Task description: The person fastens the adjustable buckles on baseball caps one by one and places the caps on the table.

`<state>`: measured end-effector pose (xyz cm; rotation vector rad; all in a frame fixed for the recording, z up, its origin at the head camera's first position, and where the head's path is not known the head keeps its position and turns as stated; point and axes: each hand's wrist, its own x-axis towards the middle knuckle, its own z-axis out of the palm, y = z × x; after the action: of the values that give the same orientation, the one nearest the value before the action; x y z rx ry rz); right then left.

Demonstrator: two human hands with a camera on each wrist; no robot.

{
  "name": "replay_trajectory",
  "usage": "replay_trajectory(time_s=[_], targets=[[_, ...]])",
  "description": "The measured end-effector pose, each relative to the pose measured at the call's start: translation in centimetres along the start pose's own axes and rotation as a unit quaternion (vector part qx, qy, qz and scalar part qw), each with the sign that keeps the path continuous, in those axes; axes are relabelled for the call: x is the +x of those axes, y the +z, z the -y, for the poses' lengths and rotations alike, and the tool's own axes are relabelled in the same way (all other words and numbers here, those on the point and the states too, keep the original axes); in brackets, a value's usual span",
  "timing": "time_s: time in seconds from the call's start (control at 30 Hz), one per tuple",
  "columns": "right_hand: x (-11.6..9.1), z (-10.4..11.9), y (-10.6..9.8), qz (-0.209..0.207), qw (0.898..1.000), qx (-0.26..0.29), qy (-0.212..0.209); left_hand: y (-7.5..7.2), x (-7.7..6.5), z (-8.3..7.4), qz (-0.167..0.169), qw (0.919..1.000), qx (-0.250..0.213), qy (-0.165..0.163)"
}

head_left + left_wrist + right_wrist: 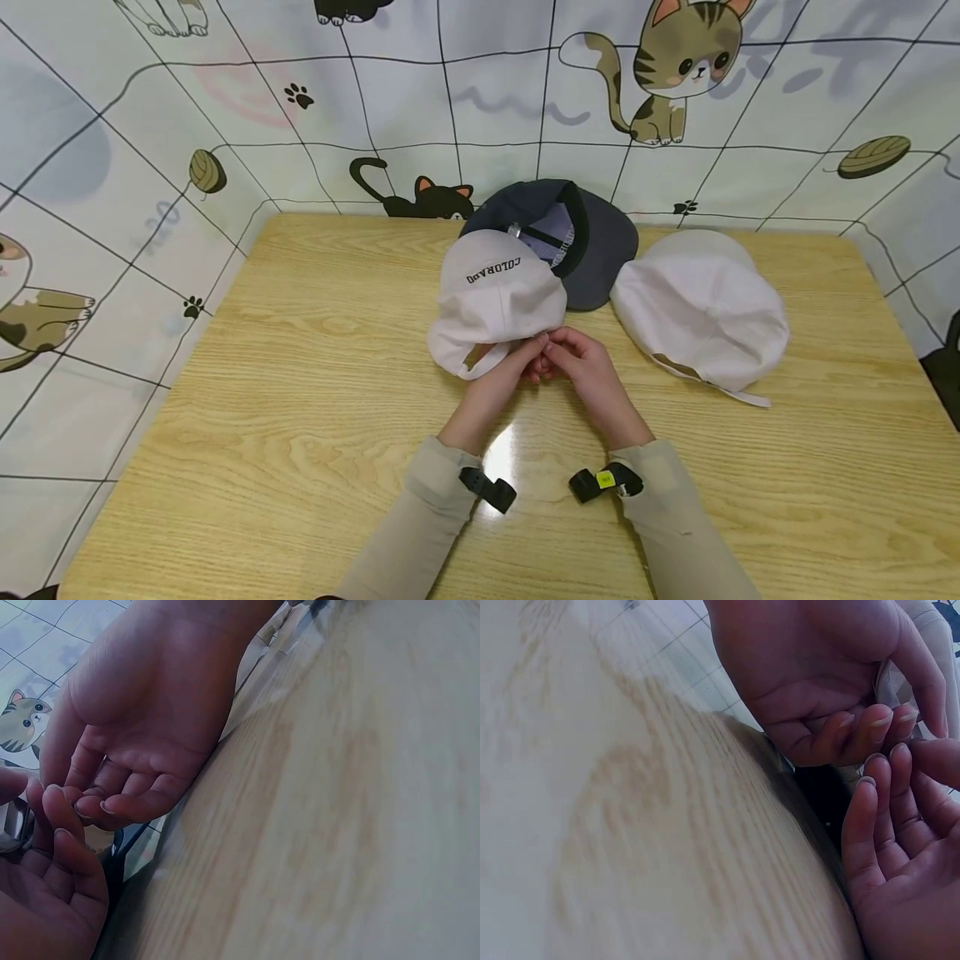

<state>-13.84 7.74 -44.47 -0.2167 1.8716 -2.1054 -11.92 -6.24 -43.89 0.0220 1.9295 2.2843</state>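
Observation:
A white cap (498,287) with COLORADO lettering lies with its back opening toward me, lower left. At its near edge my left hand (510,367) reaches in beneath the fabric and pinches the edge. My right hand (588,375) pinches the same spot from the right, thumb and index fingertips meeting the left hand's. What exactly lies between the fingertips is hidden. In the left wrist view, a shiny silvery piece (13,825) shows beside the fingers. White fabric (934,630) appears behind the hands in the right wrist view.
Behind the lettered cap sits a dark navy cap (607,242), its inside partly showing. To the right lies another white cap (705,308), a loose strap (746,399) trailing from it. All rest on a wooden table (300,375) enclosed by cat-patterned sheeting (495,108).

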Motion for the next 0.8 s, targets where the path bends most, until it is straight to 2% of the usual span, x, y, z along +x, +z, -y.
replay_trajectory(time_s=[0.8], targets=[[-0.13,0.59,0.11,-0.007,1.000,-0.023,0.012,-0.04,-0.23,-0.06,-0.003,0.9997,-0.026,-0.004]])
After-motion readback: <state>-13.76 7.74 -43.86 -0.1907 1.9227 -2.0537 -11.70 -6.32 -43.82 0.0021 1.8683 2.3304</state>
